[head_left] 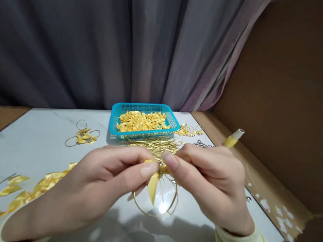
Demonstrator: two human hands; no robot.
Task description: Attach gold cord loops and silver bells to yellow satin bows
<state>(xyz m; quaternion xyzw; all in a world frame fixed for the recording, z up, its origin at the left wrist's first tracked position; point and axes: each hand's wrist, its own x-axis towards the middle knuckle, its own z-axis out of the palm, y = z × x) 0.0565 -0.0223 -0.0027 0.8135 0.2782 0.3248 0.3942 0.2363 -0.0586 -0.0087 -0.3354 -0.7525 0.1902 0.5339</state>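
Observation:
Between the fingertips of both hands is a yellow ribbon bow [153,188] with a small silver bell [160,164] near its middle. A thin gold wire loop [147,214] hangs beneath it. My left hand [114,174] is closed, thumb and finger pinching the bow's left side. On the other side my right hand [210,181] is closed in a pinch by the bell, its fingertips partly hiding the bow and wire. Just behind the hands lies a bundle of gold wire ties [158,145].
A blue plastic basket [114,124] holds many yellow bows. Looped bows [84,136] lie left, more bows [188,130] right, near silver bells [202,144]. A ribbon strip [46,182] lies by my left forearm. A yellow thread cone [233,138] and paper scraps [283,220] are right.

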